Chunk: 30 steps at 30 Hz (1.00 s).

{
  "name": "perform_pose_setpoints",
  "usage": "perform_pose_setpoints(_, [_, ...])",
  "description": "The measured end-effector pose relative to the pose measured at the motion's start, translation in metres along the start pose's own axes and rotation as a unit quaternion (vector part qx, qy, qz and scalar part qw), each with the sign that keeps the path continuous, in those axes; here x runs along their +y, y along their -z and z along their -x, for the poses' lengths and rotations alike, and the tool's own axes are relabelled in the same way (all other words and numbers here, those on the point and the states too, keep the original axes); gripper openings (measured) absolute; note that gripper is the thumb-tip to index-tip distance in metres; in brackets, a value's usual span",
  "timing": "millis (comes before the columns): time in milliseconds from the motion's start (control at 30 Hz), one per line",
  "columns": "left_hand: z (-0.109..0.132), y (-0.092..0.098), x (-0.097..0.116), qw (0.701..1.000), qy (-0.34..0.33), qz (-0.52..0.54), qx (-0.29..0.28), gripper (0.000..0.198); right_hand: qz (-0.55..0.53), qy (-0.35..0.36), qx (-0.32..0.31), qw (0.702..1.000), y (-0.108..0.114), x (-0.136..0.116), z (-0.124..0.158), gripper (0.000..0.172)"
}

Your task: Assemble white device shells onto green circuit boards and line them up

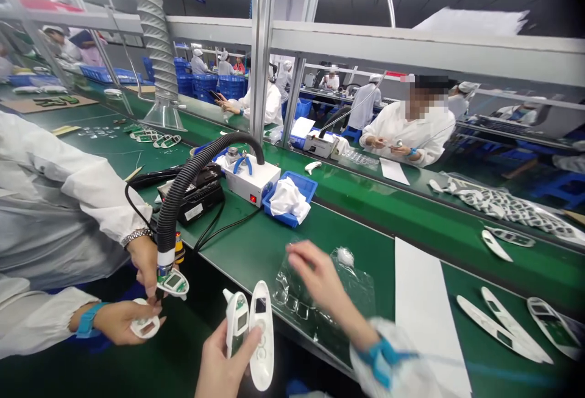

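My left hand (223, 355), low in the middle, is closed round two parts of an ear thermometer. One is a white half with a green circuit board and small screen (240, 319); the other is a long white cover (262, 349) with a dark window, held upright beside it. My right hand (315, 273), a blue strap at its wrist, hovers over a clear plastic sheet (361, 288) with small clear square pieces (292, 306) on it. Its fingers are curled with the tips close together; whether something thin is between them I cannot make out. A white cotton-like wad (345, 256) lies behind it.
At left, a co-worker's hands (109, 322) hold thermometer parts by a black hose (169, 215). A white box (253, 181) and a blue tray (304, 184) with white cloth stand behind. Right lie white paper (420, 300) and several thermometer shells (498, 328). Another worker sits across the green belt (365, 203).
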<state>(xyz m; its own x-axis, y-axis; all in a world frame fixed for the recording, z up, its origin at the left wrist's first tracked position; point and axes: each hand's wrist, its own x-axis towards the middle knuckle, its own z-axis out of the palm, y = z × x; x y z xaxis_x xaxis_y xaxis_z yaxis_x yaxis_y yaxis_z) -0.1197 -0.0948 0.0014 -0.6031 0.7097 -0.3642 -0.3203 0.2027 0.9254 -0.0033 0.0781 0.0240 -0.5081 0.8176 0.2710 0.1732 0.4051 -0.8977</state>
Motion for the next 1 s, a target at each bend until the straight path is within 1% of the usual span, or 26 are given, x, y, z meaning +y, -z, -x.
perform_pose_setpoints(33, [-0.001,0.001,0.002,1.0,-0.007,0.001,0.005,0.046,0.061,0.066,0.025,0.996,0.009,0.001,-0.03,0.025])
perform_pose_setpoints(67, [-0.002,0.002,0.005,1.0,-0.014,0.002,0.01,0.046,0.123,0.108,0.054,0.985,0.015,0.002,-0.059,0.027])
perform_pose_setpoints(100, [-0.003,0.003,0.007,1.0,-0.021,0.005,0.014,0.046,0.186,0.134,0.072,0.971,0.018,0.005,-0.085,0.029])
perform_pose_setpoints(167, [-0.005,0.006,0.01,0.999,-0.028,0.011,0.019,0.048,0.293,0.141,0.08,0.942,0.02,0.012,-0.124,0.032])
perform_pose_setpoints(233, [-0.006,0.008,0.012,0.999,-0.029,0.014,0.023,0.049,0.37,0.135,0.066,0.917,0.017,0.02,-0.144,0.032])
perform_pose_setpoints(333, [-0.006,0.012,0.012,0.999,-0.02,0.015,0.023,0.049,0.425,0.144,0.052,0.892,0.015,0.029,-0.153,0.027])
perform_pose_setpoints(367, [-0.006,0.013,0.012,1.0,-0.014,0.015,0.019,0.05,0.425,0.148,0.053,0.892,0.016,0.031,-0.155,0.025])
perform_pose_setpoints(433, [-0.005,0.014,0.013,1.0,-0.005,0.018,0.01,0.05,0.39,0.147,0.062,0.907,0.021,0.032,-0.161,0.021])
perform_pose_setpoints(467, [-0.005,0.015,0.013,1.0,-0.003,0.021,0.006,0.05,0.354,0.142,0.065,0.922,0.024,0.031,-0.164,0.019])
perform_pose_setpoints(533, [-0.005,0.017,0.012,1.0,0.0,0.024,-0.002,0.048,0.241,0.119,0.078,0.96,0.029,0.026,-0.166,0.019])
perform_pose_setpoints(600, [-0.004,0.02,0.01,0.999,0.009,0.028,-0.016,0.048,0.089,0.078,0.095,0.989,0.035,0.018,-0.159,0.022])
perform_pose_setpoints(633, [-0.004,0.021,0.008,0.999,0.017,0.031,-0.022,0.048,0.012,0.053,0.101,0.993,0.038,0.012,-0.151,0.024])
perform_pose_setpoints(700, [-0.001,0.024,0.006,0.998,0.038,0.038,-0.026,0.047,-0.105,0.003,0.105,0.989,0.042,-0.001,-0.126,0.029])
perform_pose_setpoints(733, [0.001,0.025,0.006,0.998,0.046,0.04,-0.024,0.047,-0.136,-0.019,0.102,0.985,0.043,-0.008,-0.111,0.031])
perform_pose_setpoints(800, [0.006,0.027,0.008,0.998,0.054,0.038,-0.021,0.046,-0.139,-0.056,0.092,0.984,0.043,-0.023,-0.077,0.033])
perform_pose_setpoints(900, [0.013,0.026,0.013,0.998,0.055,0.026,-0.019,0.043,-0.054,-0.081,0.05,0.994,0.031,-0.044,-0.029,0.028])
perform_pose_setpoints(933, [0.015,0.026,0.014,0.998,0.058,0.023,-0.021,0.042,-0.021,-0.077,0.019,0.997,0.025,-0.05,-0.015,0.026])
perform_pose_setpoints(1000, [0.018,0.025,0.014,0.997,0.064,0.019,-0.028,0.042,0.03,-0.037,-0.072,0.996,0.009,-0.061,0.012,0.023])
